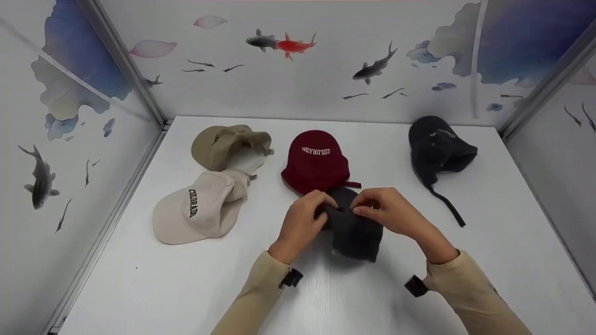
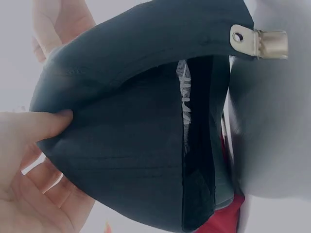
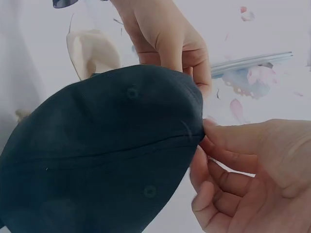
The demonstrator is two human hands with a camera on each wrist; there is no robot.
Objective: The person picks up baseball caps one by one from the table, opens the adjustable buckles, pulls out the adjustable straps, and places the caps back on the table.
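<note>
Both hands hold a dark grey, nearly black cap [image 1: 357, 235] just in front of a red cap [image 1: 316, 163]. The left hand [image 1: 300, 223] pinches its edge; in the left wrist view the thumb [image 2: 51, 125] lies on the fabric with the fingers behind. The right hand [image 1: 393, 211] pinches the opposite side, and the right wrist view shows its thumb and index finger on a corner beside a seam of the crown [image 3: 97, 126]. A metal buckle [image 2: 257, 42] hangs from the strap. White lettering [image 2: 184, 92] shows on an inside band.
A khaki cap [image 1: 216, 149] and a cream cap [image 1: 186, 218] lie at the left of the white table [image 1: 139, 288]. Another dark cap [image 1: 435, 144], its strap trailing, is at the back right. Fish-painted panels [image 1: 326, 79] enclose the table's back and sides.
</note>
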